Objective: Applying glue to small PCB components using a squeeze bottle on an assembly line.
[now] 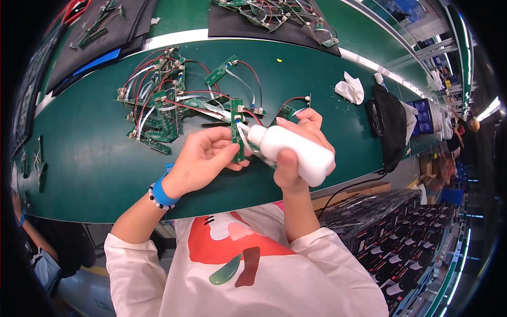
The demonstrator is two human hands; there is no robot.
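Note:
Upright between the fingers of my left hand point(198, 158) is a narrow green circuit board point(237, 145) with white connectors. My right hand point(298, 142) is wrapped round a white squeeze bottle point(298, 151), tilted so that its thin nozzle point(243, 127) meets or nearly meets a connector on the board. A white ribbon cable hangs from that spot, partly behind the bottle. Just beyond my right fingers lies another small board point(287, 111) with red and black wires. To the left of my hands, a tangled heap of wired circuit boards point(163, 113) rests on the green table.
Black mats with more wired boards point(269, 13) lie across the far side. A crumpled white tissue point(349, 88), a black pouch point(388, 127) and a blue-and-white container point(424, 117) are to the right. Several loose boards point(40, 164) sit at the left. Another person's arm point(37, 232) shows at lower left.

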